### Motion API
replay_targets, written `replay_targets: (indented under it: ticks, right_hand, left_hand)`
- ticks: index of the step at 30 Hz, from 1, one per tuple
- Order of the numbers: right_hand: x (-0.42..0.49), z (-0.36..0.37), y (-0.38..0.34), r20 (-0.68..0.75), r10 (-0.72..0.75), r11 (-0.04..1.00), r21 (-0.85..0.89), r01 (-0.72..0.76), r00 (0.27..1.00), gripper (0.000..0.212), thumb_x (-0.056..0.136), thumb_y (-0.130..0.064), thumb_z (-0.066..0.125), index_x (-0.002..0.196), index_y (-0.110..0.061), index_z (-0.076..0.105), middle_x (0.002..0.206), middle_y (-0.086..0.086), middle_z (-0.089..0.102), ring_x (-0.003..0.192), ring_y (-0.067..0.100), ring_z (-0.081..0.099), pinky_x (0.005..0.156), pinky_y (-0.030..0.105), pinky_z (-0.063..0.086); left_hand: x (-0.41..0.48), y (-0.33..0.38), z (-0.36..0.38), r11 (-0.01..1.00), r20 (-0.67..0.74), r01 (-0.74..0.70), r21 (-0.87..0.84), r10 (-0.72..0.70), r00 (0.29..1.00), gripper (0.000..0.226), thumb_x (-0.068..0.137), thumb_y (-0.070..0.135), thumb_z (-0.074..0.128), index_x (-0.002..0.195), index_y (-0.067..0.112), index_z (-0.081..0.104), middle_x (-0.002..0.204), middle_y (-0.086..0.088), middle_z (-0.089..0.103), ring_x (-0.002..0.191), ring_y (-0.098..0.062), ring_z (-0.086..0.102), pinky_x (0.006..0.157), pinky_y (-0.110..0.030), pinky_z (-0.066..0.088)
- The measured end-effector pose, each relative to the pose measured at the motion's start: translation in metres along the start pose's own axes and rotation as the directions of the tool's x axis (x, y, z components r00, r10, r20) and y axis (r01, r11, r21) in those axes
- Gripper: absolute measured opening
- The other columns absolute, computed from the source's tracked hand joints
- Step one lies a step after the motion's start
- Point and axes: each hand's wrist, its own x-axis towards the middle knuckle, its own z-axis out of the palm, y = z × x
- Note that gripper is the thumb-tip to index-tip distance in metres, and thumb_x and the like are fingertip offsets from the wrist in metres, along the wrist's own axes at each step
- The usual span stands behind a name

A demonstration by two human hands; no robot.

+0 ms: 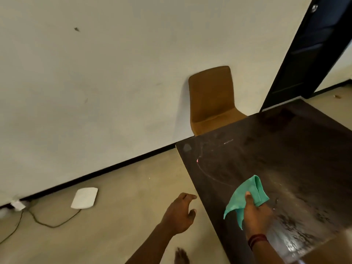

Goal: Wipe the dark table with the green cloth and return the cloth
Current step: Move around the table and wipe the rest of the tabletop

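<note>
Right hand (257,214) pinches the green cloth (245,195), thumb on top, bunched up over the near part of the dark desk (285,149). Left hand (181,212) hangs just off the desk's left edge, fingers loosely spread, holding nothing. Brown chair (211,100) sits at the desk's far side.

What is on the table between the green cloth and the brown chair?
In the head view, only bare dark table, marked by a pale curved streak and some smudges, lies between the cloth and the chair.
</note>
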Motion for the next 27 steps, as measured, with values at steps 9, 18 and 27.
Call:
replay_targets:
  ticks: [9,18,27]
  right_hand:
    - [-0.002,0.086,-0.028,-0.245,-0.056,0.994,-0.105,0.031,0.968,0.033,0.091,-0.036,0.057,0.1,-0.005,0.066,0.083,0.012,0.067,0.074,0.028,0.064,0.07,0.042,0.057]
    - [0.002,0.143,-0.046,-0.316,-0.135,0.972,-0.226,0.064,0.939,0.03,0.095,-0.021,0.054,0.115,-0.001,0.064,0.096,0.023,0.069,0.084,0.035,0.066,0.069,0.03,0.048]
    - [0.0,0.224,-0.067,-0.3,-0.106,0.905,-0.424,-0.033,0.948,0.047,0.088,0.002,0.058,0.131,-0.014,0.055,0.111,0.019,0.07,0.095,0.037,0.066,0.083,0.049,0.057]
  left_hand:
    - [0.092,-0.058,-0.077,0.99,0.09,-0.092,0.111,0.083,0.993,0.049,0.097,0.028,0.056,0.143,0.024,0.043,0.147,0.004,0.044,0.13,-0.015,0.049,0.108,-0.027,0.041]
    - [0.205,-0.09,-0.092,0.961,0.287,-0.265,0.085,0.231,0.93,0.051,0.093,0.023,0.06,0.141,0.02,0.046,0.143,-0.001,0.046,0.127,-0.017,0.05,0.106,-0.028,0.042]
    - [0.308,-0.111,-0.106,0.917,0.383,-0.393,0.068,0.339,0.859,0.052,0.093,0.027,0.056,0.143,0.023,0.042,0.149,0.0,0.037,0.136,-0.02,0.039,0.106,-0.033,0.042]
